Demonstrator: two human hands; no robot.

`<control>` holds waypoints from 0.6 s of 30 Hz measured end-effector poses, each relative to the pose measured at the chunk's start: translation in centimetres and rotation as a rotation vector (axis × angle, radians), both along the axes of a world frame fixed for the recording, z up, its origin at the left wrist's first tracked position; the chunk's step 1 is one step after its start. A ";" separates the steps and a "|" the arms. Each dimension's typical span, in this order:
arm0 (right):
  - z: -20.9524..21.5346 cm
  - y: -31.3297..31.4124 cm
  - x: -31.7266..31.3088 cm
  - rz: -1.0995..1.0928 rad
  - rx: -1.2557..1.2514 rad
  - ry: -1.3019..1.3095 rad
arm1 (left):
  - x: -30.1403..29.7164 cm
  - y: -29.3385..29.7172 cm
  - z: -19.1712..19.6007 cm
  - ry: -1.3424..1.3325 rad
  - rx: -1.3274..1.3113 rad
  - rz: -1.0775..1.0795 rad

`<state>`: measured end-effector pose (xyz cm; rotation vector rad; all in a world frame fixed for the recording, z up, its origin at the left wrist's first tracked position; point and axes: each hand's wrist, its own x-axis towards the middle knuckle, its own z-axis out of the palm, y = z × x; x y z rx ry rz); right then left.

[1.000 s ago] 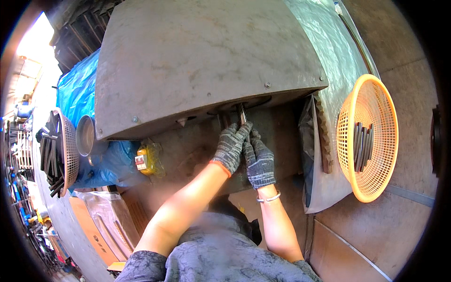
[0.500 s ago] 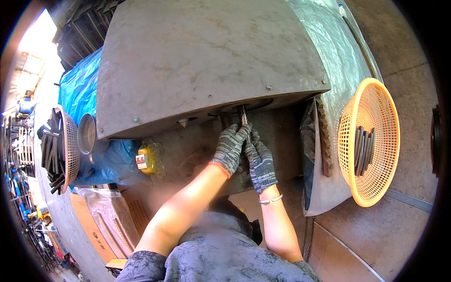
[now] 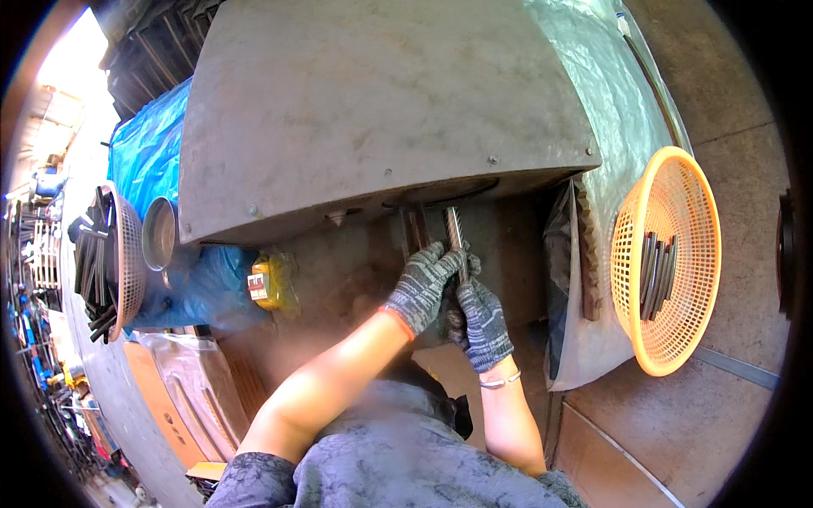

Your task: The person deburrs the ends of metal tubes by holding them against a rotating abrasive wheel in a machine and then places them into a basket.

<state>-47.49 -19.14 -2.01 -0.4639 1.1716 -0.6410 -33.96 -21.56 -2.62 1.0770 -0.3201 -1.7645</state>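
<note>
My left hand [image 3: 419, 288], in a grey knit glove with an orange cuff, is closed around a short metal bar [image 3: 454, 225] with a shiny, ridged-looking far end. My right hand [image 3: 485, 324], gloved the same way and with a silver bangle at the wrist, closes on the near end of that bar. The bar points away from me, its tip just in front of the lower edge of a large grey metal housing [image 3: 381, 93]. Beside the bar, left of it, a dark brownish metal piece [image 3: 413, 227] juts from under the housing. Some fingers are hidden.
An orange plastic basket [image 3: 624, 262] holding several dark bars [image 3: 656, 275] stands at right. Another basket [image 3: 129, 258], heaped with dark bars, is at left beside a metal pan [image 3: 159, 233]. A yellow package [image 3: 269, 282] lies near the blue plastic sheet [image 3: 216, 292]. A toothed strip [image 3: 587, 254] borders the right side.
Both hands have drawn back toward me with the bar, and its shiny tip has come out from under the housing's edge. My right hand sits slightly lower and further right.
</note>
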 end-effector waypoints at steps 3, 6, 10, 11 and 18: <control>-1.6 0.8 0.8 0.048 -0.591 0.445 | -0.6 -0.2 0.8 -0.062 0.137 0.076; -1.2 0.3 1.2 0.161 -0.656 0.617 | -0.5 -0.8 -0.1 -0.050 0.077 0.101; -1.2 -0.9 1.7 0.151 -0.755 0.634 | -0.4 -0.7 -1.6 -0.202 -0.069 0.068; -1.3 -1.1 1.8 0.145 -0.774 0.633 | -0.5 -0.8 -1.6 -0.250 -0.074 0.069; -1.4 -2.5 3.4 0.158 -0.821 0.640 | 0.4 -2.7 -1.8 -0.112 0.078 0.141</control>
